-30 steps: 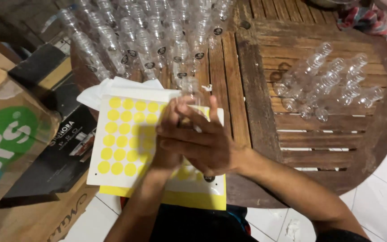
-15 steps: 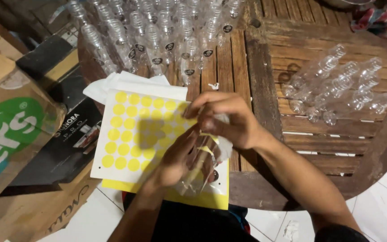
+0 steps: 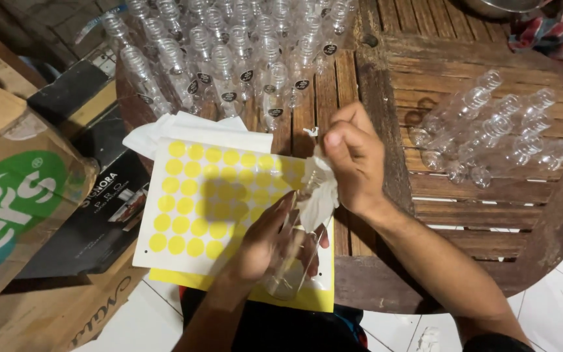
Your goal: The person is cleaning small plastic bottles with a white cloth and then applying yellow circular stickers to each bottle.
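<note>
Over the white sheet of round yellow stickers (image 3: 210,202) the left hand (image 3: 265,244) grips a clear plastic bottle (image 3: 291,261) while the right hand (image 3: 353,156) pinches a white cloth (image 3: 317,195) at its neck, with labelled upright bottles (image 3: 229,58) apparently finished and bare lying bottles (image 3: 490,133) seemingly left

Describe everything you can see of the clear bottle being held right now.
The clear bottle is a slim, see-through plastic-looking cylinder with no label visible on it. It lies tilted, base toward the person and neck pointing up and away, above the sheet of yellow round stickers. The left hand grips its body from the side. The right hand presses a white cloth over its upper end, hiding the neck, so I cannot tell whether it is capped. It looks empty.
</note>
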